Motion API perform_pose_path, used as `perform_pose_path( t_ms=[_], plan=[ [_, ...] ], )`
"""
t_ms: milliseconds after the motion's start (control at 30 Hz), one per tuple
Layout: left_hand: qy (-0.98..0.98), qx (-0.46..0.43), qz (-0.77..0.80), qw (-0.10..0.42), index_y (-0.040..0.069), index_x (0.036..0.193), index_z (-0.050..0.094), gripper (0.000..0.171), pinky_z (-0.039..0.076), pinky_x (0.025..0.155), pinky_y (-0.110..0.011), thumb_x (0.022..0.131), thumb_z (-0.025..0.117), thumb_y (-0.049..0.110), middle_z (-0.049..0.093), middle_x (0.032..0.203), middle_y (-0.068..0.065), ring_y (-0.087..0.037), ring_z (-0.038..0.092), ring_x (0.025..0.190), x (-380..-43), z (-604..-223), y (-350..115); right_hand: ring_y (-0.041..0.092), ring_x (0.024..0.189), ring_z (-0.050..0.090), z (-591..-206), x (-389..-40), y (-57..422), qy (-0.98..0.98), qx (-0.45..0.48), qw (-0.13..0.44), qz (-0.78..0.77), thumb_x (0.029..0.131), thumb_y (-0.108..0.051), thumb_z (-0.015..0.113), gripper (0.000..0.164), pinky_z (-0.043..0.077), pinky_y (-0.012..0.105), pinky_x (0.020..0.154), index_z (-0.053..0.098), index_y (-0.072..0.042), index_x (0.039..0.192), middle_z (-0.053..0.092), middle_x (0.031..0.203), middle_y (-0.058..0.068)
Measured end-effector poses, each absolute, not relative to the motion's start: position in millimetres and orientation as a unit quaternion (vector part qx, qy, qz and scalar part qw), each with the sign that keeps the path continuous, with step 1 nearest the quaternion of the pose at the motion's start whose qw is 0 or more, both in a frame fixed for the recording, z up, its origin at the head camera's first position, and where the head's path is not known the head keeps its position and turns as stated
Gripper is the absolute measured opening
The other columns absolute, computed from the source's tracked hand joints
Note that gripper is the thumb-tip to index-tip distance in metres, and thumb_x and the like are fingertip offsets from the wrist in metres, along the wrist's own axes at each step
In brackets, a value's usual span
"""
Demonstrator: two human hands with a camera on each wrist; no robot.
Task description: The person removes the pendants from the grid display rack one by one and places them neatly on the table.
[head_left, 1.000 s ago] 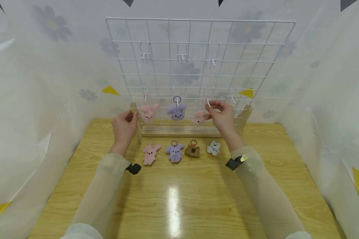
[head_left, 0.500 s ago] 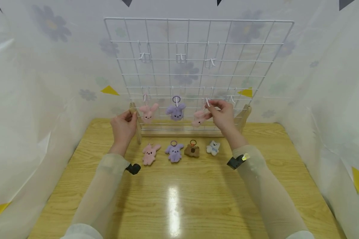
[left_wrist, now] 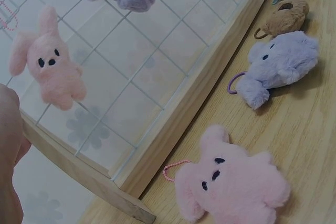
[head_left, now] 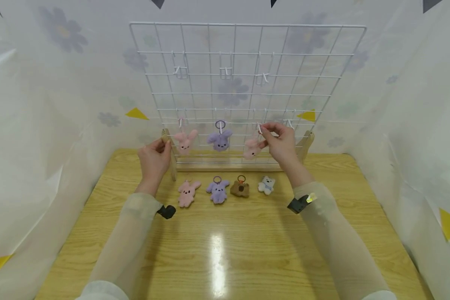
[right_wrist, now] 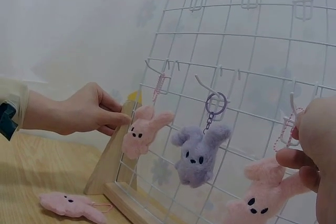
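"Pink bunny (head_left: 252,148), the one by the right hand (head_left: 283,143): what's around it? Start close."

"Closest is the table (head_left: 258,241). It's smooth, shiny yellow wood with wavy lines."

"What's on it?"

"Four soft toys in a row: a floppy pink rabbit (head_left: 186,195), a purple rabbit (head_left: 218,193), a chubby brown toy (head_left: 240,189) and a little white bear (head_left: 266,186) with some blue on it."

"And the hands?"

"The left hand (head_left: 154,162) has its thumb and fingers closed on a flat wooden post (right_wrist: 111,158). The right hand pinches a bumpy pink bead string (right_wrist: 284,128) right by a thin white hook (right_wrist: 292,100). I can't tell if the string is over the hook."

"So where's the bunny?"

"Just under those fingers, tilted, all fluffy with long ears, in front of the wire rack (head_left: 247,25). A purple bunny (head_left: 220,141) hangs beside it from a round ring, then another pink one (head_left: 185,143)."

"Farthest back?"

"A pale wall (head_left: 97,75) with blurry flowers."
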State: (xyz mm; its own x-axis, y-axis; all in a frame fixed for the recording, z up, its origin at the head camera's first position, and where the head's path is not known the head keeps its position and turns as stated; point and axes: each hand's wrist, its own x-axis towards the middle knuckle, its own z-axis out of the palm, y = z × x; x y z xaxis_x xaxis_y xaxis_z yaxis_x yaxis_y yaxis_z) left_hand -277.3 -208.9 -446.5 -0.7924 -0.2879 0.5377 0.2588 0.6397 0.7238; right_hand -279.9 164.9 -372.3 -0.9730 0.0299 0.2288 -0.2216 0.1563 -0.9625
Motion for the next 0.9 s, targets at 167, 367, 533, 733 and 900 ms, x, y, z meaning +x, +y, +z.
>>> perform_pose_path(
  t_ms=[167, 367, 533, 733, 900],
  plan=[
    [-0.845, 0.008, -0.430, 0.319, -0.003, 0.101, 0.082, 0.022, 0.051, 0.064, -0.007, 0.101, 0.073, 0.017, 0.079, 0.091, -0.018, -0.026, 0.077, 0.078, -276.9, -446.3, -208.7, 0.012, 0.059, 0.067, -371.1, -277.9, 165.3, -0.751, 0.062, 0.097, 0.650, 0.105, -0.021, 0.070, 0.031, 0.032, 0.017, 0.039, 0.070, 0.008, 0.116, 0.067, 0.106, 0.009],
    [-0.843, 0.006, -0.433, 0.318, -0.004, 0.099, 0.082, 0.022, 0.048, 0.064, -0.004, 0.102, 0.073, 0.016, 0.079, 0.091, -0.018, -0.026, 0.077, 0.078, -276.4, -445.8, -208.6, 0.012, 0.059, 0.067, -369.2, -273.4, 165.6, -0.745, 0.073, 0.103, 0.655, 0.105, -0.020, 0.071, 0.030, 0.035, 0.017, 0.040, 0.070, 0.008, 0.116, 0.066, 0.106, 0.010],
    [-0.841, 0.006, -0.435, 0.320, -0.004, 0.102, 0.082, 0.022, 0.047, 0.064, -0.003, 0.101, 0.073, 0.016, 0.079, 0.091, -0.019, -0.027, 0.077, 0.077, -277.5, -446.8, -208.8, 0.013, 0.058, 0.067, -365.3, -267.5, 166.6, -0.743, 0.077, 0.106, 0.657, 0.105, -0.018, 0.071, 0.027, 0.034, 0.017, 0.040, 0.070, 0.007, 0.114, 0.067, 0.104, 0.007],
    [-0.840, 0.006, -0.438, 0.319, -0.004, 0.103, 0.082, 0.022, 0.049, 0.064, -0.004, 0.101, 0.073, 0.017, 0.079, 0.091, -0.019, -0.026, 0.077, 0.078, -277.9, -447.2, -208.8, 0.014, 0.058, 0.068, -361.6, -260.0, 168.4, -0.737, 0.085, 0.113, 0.661, 0.105, -0.014, 0.070, 0.020, 0.031, 0.018, 0.038, 0.072, 0.004, 0.111, 0.070, 0.103, 0.006],
    [-0.841, 0.007, -0.438, 0.319, -0.004, 0.103, 0.082, 0.022, 0.049, 0.064, -0.005, 0.102, 0.073, 0.016, 0.079, 0.092, -0.019, -0.026, 0.077, 0.078, -277.9, -447.4, -209.2, 0.015, 0.059, 0.068, -359.8, -252.9, 169.8, -0.737, 0.097, 0.116, 0.659, 0.105, -0.013, 0.069, 0.021, 0.031, 0.017, 0.039, 0.070, 0.008, 0.111, 0.071, 0.102, 0.007]
  ],
)
